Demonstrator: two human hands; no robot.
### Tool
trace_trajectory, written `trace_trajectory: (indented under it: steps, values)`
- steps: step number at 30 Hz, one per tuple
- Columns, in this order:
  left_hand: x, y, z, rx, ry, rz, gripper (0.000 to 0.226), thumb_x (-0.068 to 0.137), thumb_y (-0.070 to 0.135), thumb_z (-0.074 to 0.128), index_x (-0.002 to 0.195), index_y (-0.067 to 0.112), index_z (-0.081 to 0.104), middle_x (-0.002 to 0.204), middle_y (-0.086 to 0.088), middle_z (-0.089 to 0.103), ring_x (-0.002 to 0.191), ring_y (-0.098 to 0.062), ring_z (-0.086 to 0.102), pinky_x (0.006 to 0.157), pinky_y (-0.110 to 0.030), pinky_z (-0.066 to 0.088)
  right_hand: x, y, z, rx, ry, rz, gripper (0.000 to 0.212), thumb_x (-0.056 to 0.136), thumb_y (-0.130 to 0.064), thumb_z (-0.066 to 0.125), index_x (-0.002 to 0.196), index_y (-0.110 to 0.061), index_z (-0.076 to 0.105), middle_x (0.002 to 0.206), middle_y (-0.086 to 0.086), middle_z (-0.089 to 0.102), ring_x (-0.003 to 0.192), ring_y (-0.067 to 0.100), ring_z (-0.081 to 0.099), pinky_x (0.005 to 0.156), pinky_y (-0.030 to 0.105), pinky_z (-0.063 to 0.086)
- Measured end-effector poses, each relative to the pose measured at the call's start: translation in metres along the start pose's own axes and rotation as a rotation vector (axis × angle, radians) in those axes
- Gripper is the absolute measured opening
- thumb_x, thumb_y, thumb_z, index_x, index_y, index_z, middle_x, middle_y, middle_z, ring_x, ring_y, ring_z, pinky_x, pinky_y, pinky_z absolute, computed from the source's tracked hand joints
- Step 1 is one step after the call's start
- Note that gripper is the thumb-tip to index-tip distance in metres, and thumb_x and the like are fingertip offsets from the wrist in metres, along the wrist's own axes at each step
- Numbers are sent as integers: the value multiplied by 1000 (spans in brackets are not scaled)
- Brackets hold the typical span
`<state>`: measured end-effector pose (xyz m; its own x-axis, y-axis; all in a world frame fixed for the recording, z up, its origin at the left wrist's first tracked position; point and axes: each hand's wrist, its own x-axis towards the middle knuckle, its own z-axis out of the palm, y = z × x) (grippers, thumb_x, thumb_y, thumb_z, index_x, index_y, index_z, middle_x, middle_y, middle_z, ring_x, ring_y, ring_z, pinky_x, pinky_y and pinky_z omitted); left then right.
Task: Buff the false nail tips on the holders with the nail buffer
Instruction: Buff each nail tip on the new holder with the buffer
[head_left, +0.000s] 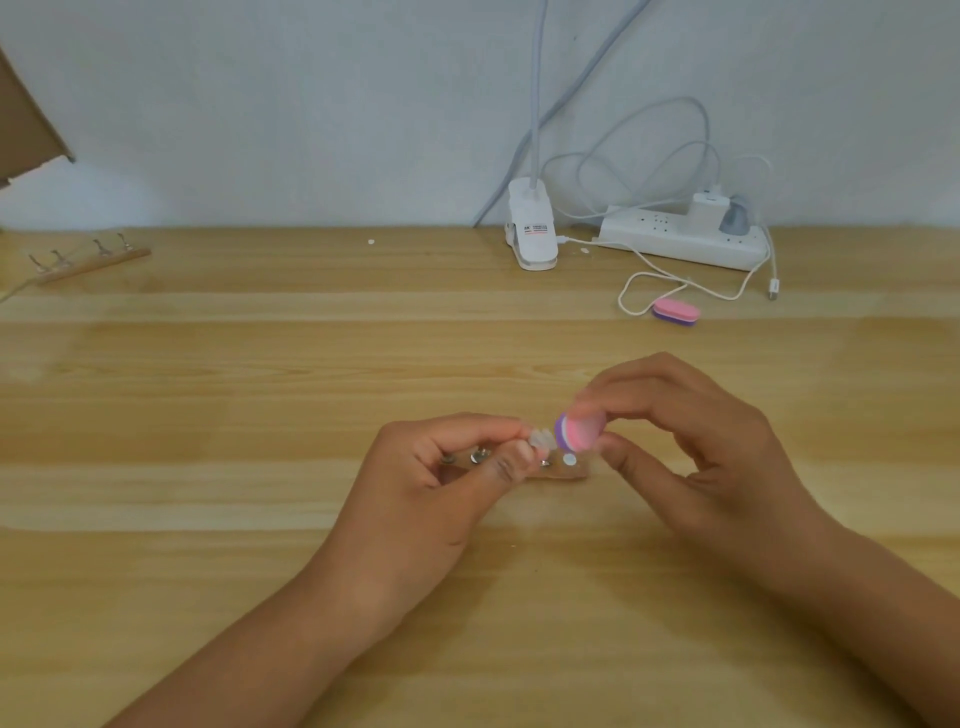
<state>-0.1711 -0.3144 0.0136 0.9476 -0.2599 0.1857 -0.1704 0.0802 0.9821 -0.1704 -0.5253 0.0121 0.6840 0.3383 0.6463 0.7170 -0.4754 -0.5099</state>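
Observation:
My left hand (441, 478) pinches a clear false nail tip (540, 440) between thumb and forefinger, just above a wooden holder strip (563, 470) with metal studs lying on the table. My right hand (685, 441) pinches a small pink, white and purple nail buffer (579, 430) by its end. The buffer's purple side sits right against the nail tip. Much of the holder strip is hidden under my left hand.
A second pink and purple buffer (675, 312) lies at the back right beside a white cable loop. Behind it are a white power strip (680, 239) and a lamp clamp (531, 231). Another holder strip with clips (85, 265) lies at the far left.

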Motion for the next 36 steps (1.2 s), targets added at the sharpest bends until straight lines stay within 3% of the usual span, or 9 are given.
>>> trace_trajectory:
  steps: [2,5,7,14,18,22,26,30,36]
  values:
    - [1,-1,-1,46,0,-14,16,76,26,70,85,17,79,76,5,72,47,0,44,47,-8,35,1,-2,1,75,46,13,25,88,0,65,108,-14,67,105,1,64,103,19,63,88,22,49]
    - [2,-2,-1,126,-36,0,14,81,21,71,92,15,79,87,-2,75,68,-17,64,63,-22,45,-1,-10,9,80,21,-46,23,92,-3,66,111,-16,65,106,1,64,103,15,63,89,18,47]
    - [1,-1,0,158,-42,18,16,81,21,71,94,14,78,87,-4,75,77,-14,66,65,-23,46,-1,-11,11,36,-1,-71,23,93,-4,65,112,-17,65,107,3,65,104,12,63,91,18,45]
    - [1,-1,0,157,-40,20,25,74,26,70,92,10,78,86,-5,74,77,-10,67,64,-16,46,-4,-14,14,-21,-31,-103,21,93,-4,64,111,-13,69,108,2,63,100,17,63,88,24,48]
    - [1,-1,0,189,-44,21,13,83,15,71,93,12,79,85,-3,74,76,-4,65,64,-13,43,-2,-10,6,-43,-15,-47,24,87,3,67,106,-12,69,103,3,65,99,15,64,89,24,49]
    - [0,-1,0,167,-55,29,22,76,25,71,93,12,79,85,-4,74,75,-11,68,65,-15,46,-4,-16,14,-77,-39,-119,24,88,3,66,107,-9,71,106,3,64,98,17,64,87,23,49]
    - [1,0,1,198,-50,39,13,82,12,72,92,11,79,79,-3,71,62,3,57,57,-7,37,-2,-11,4,-81,-43,-82,19,90,-2,64,107,-8,70,107,3,65,101,17,63,90,27,49]
    - [1,2,0,168,-54,19,24,74,21,71,93,8,78,84,-7,74,73,-5,65,64,-13,44,-4,-15,13,-110,-87,-138,19,91,2,65,106,-7,72,108,4,63,99,21,63,87,28,49]
    - [1,0,0,153,-40,-13,14,83,7,70,94,6,77,88,-8,75,79,-13,69,68,-18,47,-2,-10,7,-94,-60,-105,19,93,-6,59,108,-11,70,109,3,64,102,18,62,90,27,48]
